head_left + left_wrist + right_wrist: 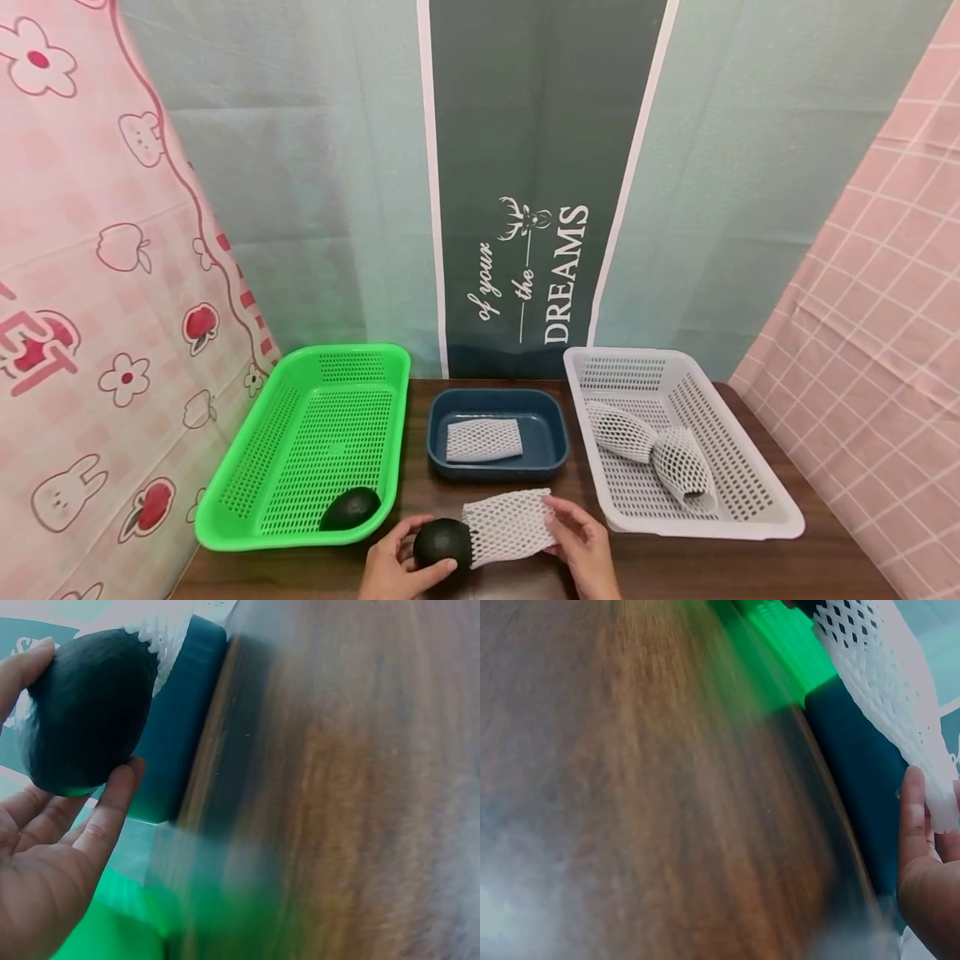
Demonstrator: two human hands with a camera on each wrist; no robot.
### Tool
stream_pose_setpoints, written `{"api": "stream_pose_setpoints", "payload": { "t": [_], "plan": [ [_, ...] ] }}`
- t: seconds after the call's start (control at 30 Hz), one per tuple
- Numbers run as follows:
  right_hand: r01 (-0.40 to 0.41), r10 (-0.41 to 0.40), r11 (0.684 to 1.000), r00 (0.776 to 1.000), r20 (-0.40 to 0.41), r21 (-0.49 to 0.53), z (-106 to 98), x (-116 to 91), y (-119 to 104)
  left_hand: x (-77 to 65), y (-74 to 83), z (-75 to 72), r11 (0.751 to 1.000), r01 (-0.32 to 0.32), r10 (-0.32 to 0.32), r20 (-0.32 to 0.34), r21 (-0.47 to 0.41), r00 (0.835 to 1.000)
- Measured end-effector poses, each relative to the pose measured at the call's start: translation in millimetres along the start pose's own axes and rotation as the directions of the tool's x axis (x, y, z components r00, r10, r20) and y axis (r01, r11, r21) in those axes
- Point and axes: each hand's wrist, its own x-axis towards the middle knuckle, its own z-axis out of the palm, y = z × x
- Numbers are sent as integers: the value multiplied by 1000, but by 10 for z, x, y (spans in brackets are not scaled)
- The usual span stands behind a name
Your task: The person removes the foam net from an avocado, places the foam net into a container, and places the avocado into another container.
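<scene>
My left hand [399, 560] grips a dark avocado [441, 543] between thumb and fingers, low at the front of the table. The avocado's right end sits in the mouth of a white foam net sleeve [510, 527]. At the sleeve's far end, my right hand [581, 546] pinches the netting between thumb and fingers. In the left wrist view most of the avocado [86, 712] is bare, with netting only at its upper end. The right wrist view shows the sleeve [889, 682] stretched out from my fingertips, its end by the hand flattened.
A green basket [300, 442] at left holds another avocado [351, 508]. The blue tray [498, 477] behind my hands contains a flat net sleeve [484, 440]. In the white basket [720, 529] at right lie two net-wrapped dark items [684, 468]. Fabric hangs behind.
</scene>
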Motion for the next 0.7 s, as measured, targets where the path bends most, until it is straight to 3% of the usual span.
{"api": "stream_pose_setpoints", "payload": {
  "t": [0.13, 0.2, 0.37, 0.43, 0.7],
  "plan": [
    [25, -25, 1000, 999, 26, -1, 23, 19, -44, -8, 41, -15, 1000, 5, -5, 3, -8, 1000],
    [40, -40, 999, 999, 18, 11, -9, 92, 51, -14, 75, -22, 999, 7, -6, 12, -35, 1000],
    [72, -70, 997, 997, -39, 33, -71, 281, 267, -33, 213, -54, 990, -30, 32, 18, -136, 999],
    [82, -80, 996, 995, -64, 34, -51, 300, 252, -29, 253, -75, 983, -61, 64, 11, -174, 998],
    [150, -140, 987, 977, -161, 54, 32, 463, 394, -17, 371, -232, 968, -114, 111, -28, -223, 993]
  ]
}}
